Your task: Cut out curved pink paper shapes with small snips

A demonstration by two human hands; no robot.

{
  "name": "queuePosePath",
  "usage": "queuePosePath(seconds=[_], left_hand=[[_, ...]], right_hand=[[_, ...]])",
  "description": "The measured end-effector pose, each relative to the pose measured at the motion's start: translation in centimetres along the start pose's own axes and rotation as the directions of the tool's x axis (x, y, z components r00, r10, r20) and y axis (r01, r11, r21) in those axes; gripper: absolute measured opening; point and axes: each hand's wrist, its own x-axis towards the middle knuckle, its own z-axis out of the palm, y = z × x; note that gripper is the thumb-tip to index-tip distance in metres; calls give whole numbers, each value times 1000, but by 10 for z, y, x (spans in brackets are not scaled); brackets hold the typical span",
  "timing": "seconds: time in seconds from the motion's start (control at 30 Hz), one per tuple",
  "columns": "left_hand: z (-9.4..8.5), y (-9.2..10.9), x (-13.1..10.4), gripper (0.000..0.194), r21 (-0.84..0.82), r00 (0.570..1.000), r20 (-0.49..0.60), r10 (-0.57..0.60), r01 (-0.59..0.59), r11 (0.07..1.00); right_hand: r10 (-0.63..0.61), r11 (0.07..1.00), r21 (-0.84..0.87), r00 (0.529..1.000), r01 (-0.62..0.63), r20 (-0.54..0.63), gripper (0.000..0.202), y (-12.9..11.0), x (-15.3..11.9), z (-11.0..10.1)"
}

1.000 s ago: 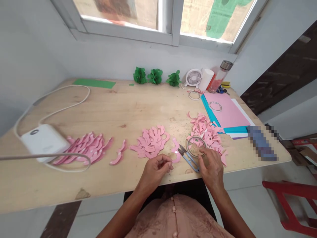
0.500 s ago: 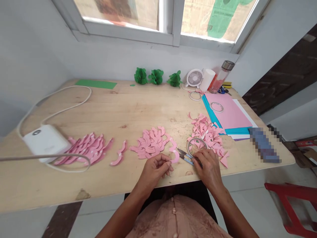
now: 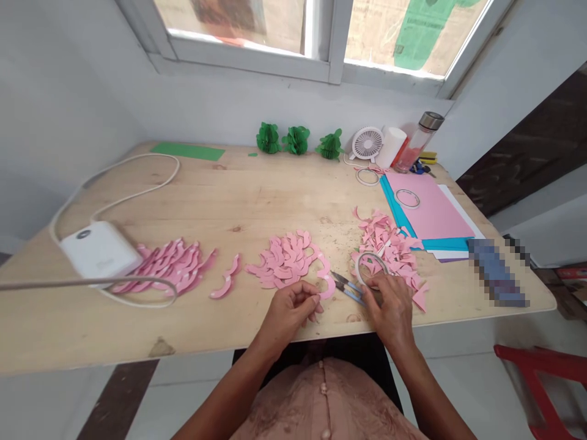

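My left hand (image 3: 297,305) pinches the lower end of a wavy pink paper strip (image 3: 326,284) between thumb and fingers. White patches show along that strip. My right hand (image 3: 391,305) grips the near edge of a roll of tape (image 3: 360,269), which is tilted up off the table. Blue-handled snips (image 3: 347,287) lie between my hands, with their blades pointing to the far left and their handle ends close to my right fingers. Just beyond my left hand is a pile of wavy pink paper pieces (image 3: 284,260). Pink paper scraps (image 3: 389,238) are heaped beyond my right hand.
Pink strips (image 3: 169,266) lie at left, partly behind a white power bank (image 3: 98,250) with a cable; one separate strip (image 3: 226,278) lies nearby. Green paper ornaments (image 3: 296,140), a fan (image 3: 367,143) and a bottle (image 3: 419,140) stand at the back. Paper sheets (image 3: 435,211) lie right.
My right hand has raised the tape roll slightly and tilted it. My left hand keeps hold of the pink strip. The whole view has shifted a little.
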Motion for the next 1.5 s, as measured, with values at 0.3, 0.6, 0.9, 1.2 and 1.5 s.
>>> queuePosePath(seconds=[0.3,0.6,0.9,1.2,1.5], left_hand=[[-16,2,1,13,317,996,-69,51,-27,948],[4,21,-18,44,-12,994,-33,109,-109,994],[14,13,-11,44,-36,993,-20,113,-114,993],[13,8,-13,46,-42,994,-12,110,-110,993],[14,12,-19,44,-27,995,4,99,-99,995]], right_hand=[[-16,988,149,993,34,-121,3,-17,-2,-13],[-139,942,295,986,161,-94,5,-56,-13,-8],[-198,922,336,980,190,-9,5,-64,-23,4],[186,888,445,976,-118,-112,35,-23,-6,-7],[80,780,600,979,-179,187,19,-14,19,-7]])
